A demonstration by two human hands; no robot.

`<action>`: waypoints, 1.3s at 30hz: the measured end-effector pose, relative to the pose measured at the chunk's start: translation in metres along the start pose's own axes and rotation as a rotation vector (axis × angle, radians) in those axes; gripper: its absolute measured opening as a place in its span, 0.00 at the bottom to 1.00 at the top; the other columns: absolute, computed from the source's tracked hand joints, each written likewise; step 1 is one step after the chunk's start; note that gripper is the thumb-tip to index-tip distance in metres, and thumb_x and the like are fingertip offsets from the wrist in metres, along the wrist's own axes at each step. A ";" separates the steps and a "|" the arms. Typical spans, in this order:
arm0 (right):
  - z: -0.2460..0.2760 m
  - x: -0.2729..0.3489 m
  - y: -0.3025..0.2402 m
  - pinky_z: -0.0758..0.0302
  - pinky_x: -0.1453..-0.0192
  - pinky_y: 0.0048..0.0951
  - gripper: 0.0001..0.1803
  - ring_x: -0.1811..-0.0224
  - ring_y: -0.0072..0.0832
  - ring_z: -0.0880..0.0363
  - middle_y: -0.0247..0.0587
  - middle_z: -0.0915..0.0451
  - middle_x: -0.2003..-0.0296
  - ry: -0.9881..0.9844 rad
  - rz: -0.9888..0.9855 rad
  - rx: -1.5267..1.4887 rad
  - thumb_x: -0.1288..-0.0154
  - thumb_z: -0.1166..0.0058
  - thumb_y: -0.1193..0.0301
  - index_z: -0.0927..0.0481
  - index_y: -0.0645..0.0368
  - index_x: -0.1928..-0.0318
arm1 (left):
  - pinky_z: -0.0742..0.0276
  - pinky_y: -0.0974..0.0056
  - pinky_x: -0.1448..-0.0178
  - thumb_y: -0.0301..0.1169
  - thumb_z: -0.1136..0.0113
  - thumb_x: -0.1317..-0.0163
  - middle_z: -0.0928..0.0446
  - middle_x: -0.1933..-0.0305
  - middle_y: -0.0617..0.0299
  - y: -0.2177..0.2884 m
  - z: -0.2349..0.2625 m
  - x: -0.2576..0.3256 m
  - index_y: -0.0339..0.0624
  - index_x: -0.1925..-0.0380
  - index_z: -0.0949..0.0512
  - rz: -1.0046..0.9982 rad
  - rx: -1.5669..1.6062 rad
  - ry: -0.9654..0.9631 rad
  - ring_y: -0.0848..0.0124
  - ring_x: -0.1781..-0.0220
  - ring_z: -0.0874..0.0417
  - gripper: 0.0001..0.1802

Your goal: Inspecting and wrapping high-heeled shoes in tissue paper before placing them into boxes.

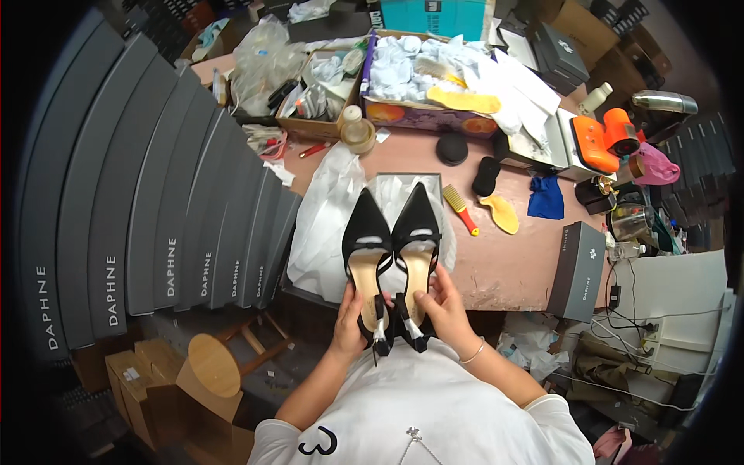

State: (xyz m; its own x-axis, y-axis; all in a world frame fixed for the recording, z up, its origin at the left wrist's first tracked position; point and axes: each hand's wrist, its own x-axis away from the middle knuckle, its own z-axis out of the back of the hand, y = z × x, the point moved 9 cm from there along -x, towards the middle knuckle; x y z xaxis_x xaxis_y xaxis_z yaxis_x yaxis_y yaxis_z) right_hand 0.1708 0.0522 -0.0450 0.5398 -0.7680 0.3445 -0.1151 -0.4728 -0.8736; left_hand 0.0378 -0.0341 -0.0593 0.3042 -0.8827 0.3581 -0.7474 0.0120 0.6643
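A left hand and right hand each grip the heel end of one of two black, pointed-toe, high-heeled shoes, toes pointing away over crumpled white tissue paper.

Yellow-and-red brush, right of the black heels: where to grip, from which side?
Probably the red handle, from the near side: the brush lies at a slant, handle end toward the person, yellow head pointing away. The right hand is holding the black heels, so it would need freeing first.
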 end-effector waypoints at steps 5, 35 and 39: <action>0.012 0.009 -0.005 0.30 0.44 0.23 0.35 0.48 0.22 0.26 0.41 0.29 0.49 -0.001 0.015 0.046 0.34 0.51 0.82 0.51 0.62 0.30 | 0.23 0.61 0.49 0.40 0.60 0.27 0.24 0.57 0.53 -0.015 -0.001 0.003 0.41 0.42 0.39 0.091 -0.044 0.034 0.66 0.54 0.21 0.20; 0.021 -0.026 -0.056 0.26 0.47 0.36 0.47 0.50 0.43 0.23 0.57 0.29 0.47 -0.189 0.145 0.623 0.49 0.33 0.68 0.47 0.68 0.33 | 0.41 0.59 0.31 0.45 0.55 0.29 0.41 0.31 0.44 -0.014 -0.114 -0.042 0.38 0.29 0.55 0.032 -0.779 -0.456 0.61 0.32 0.35 0.37; 0.056 -0.015 -0.062 0.24 0.50 0.29 0.38 0.56 0.25 0.24 0.45 0.30 0.45 -0.231 -0.021 0.235 0.46 0.39 0.73 0.41 0.62 0.35 | 0.24 0.56 0.62 0.31 0.47 0.38 0.21 0.67 0.49 0.101 -0.084 -0.151 0.44 0.36 0.35 -0.331 -1.630 -0.094 0.57 0.67 0.18 0.28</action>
State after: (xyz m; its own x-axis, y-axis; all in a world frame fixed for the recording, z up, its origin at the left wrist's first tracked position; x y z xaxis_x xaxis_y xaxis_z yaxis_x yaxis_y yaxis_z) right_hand 0.2164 0.1168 -0.0155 0.7183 -0.6278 0.2999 0.0796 -0.3541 -0.9318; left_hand -0.0338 0.1394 0.0087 0.2339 -0.9694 0.0741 0.7147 0.2231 0.6629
